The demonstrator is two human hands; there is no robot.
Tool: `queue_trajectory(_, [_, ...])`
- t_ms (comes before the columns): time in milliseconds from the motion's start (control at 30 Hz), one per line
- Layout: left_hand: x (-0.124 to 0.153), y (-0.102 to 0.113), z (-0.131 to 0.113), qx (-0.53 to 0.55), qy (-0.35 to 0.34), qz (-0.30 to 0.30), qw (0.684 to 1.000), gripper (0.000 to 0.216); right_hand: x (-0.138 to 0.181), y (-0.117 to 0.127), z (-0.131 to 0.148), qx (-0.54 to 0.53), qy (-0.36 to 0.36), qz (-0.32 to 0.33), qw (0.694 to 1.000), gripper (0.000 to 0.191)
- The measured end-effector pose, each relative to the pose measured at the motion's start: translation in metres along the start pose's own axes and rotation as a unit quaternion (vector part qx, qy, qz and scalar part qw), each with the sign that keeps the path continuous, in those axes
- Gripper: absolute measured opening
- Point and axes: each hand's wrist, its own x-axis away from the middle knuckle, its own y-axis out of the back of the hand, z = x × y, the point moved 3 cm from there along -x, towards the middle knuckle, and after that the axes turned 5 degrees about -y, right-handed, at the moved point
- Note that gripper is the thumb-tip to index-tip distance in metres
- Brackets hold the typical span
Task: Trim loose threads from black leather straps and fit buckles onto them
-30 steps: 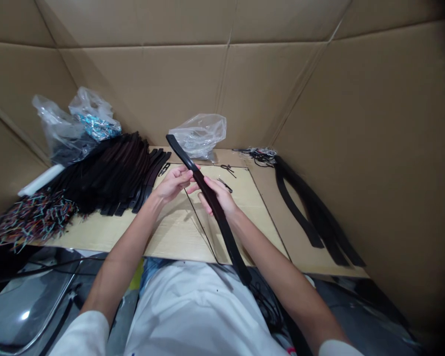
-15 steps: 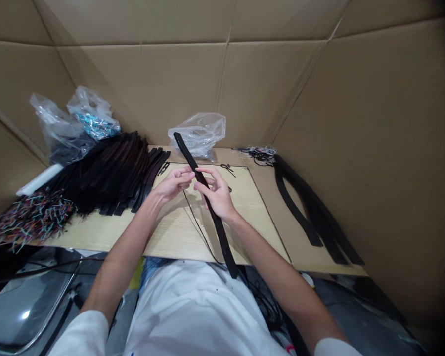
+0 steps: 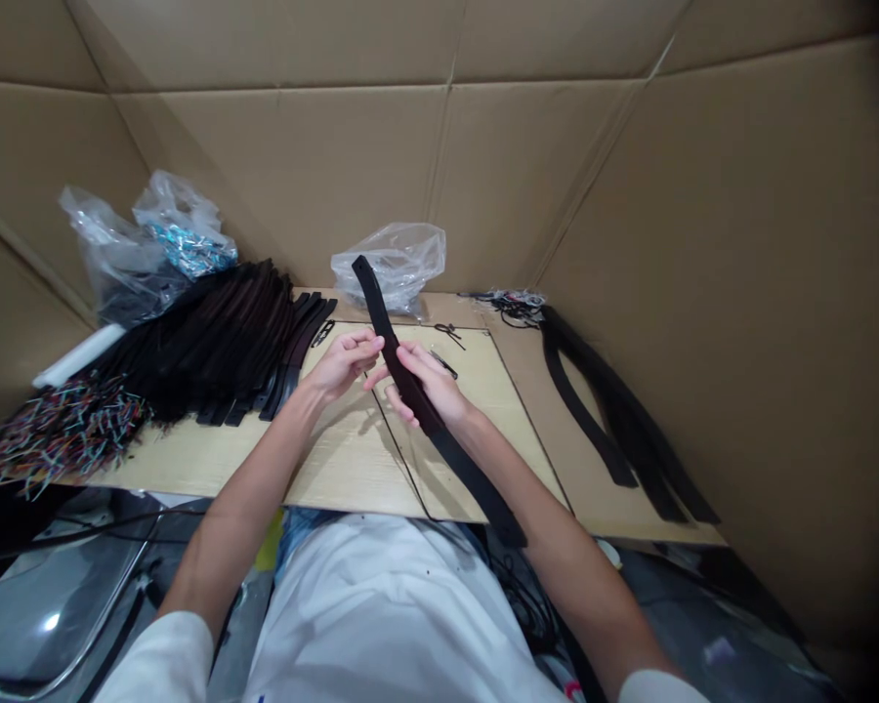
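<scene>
A long, slightly curved black strap [image 3: 411, 389] slants across the middle, its upper end pointing away and its lower end near my right forearm. My right hand [image 3: 436, 383] grips it around mid-length, with the thumb on top and some fingers showing past its left edge. My left hand [image 3: 343, 363] is closed in a pinch at the strap's left edge. What lies between its fingertips is hidden. A thin black cord [image 3: 397, 447] runs from below the hands down to the near table edge.
A pile of black straps [image 3: 212, 342] with coloured thread ends [image 3: 65, 434] lies left. Clear plastic bags [image 3: 399, 262] stand at the back. Several loose black straps [image 3: 615, 420] lie right. A small dark tool [image 3: 443, 365] lies behind my right hand. Cardboard walls [image 3: 300, 166] surround the table.
My right hand has turned the strap so its broad face shows; its lower end has swung right. The small dark tool is now more visible. My left hand has barely moved.
</scene>
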Motion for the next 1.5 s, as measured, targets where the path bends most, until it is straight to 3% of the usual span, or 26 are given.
queue_trajectory(100, [-0.001, 0.004, -0.003, -0.012, -0.013, -0.013, 1.0, 0.047, -0.004, 0.008, -0.003, 0.014, 0.02, -0.036, 0.999, 0.053])
queue_trajectory(333, [-0.002, 0.005, -0.002, -0.024, 0.004, 0.017, 1.0, 0.047, -0.01, 0.02, -0.007, 0.011, 0.055, -0.056, 0.997, 0.055])
queue_trajectory(500, [-0.001, -0.002, -0.001, -0.008, 0.019, 0.048, 0.999, 0.052, -0.009, 0.016, -0.01, 0.001, 0.029, -0.076, 0.997, 0.061])
queue_trajectory(733, [-0.005, 0.004, 0.005, 0.001, -0.002, 0.001, 1.0, 0.057, -0.005, 0.006, -0.004, 0.0, 0.053, -0.063, 0.997, 0.057])
queue_trajectory(933, [-0.004, 0.007, 0.004, 0.006, 0.008, -0.015, 1.0, 0.047, -0.004, 0.006, 0.0, -0.021, 0.029, -0.064, 0.997, 0.054])
queue_trajectory(1200, [-0.002, -0.001, 0.002, 0.036, 0.025, 0.018, 0.999, 0.049, -0.003, 0.006, -0.007, -0.025, 0.003, -0.039, 0.999, 0.055])
queue_trajectory(1500, [-0.006, 0.006, 0.002, 0.021, -0.015, -0.044, 0.999, 0.059, -0.005, 0.003, -0.008, 0.019, 0.034, -0.072, 0.997, 0.05])
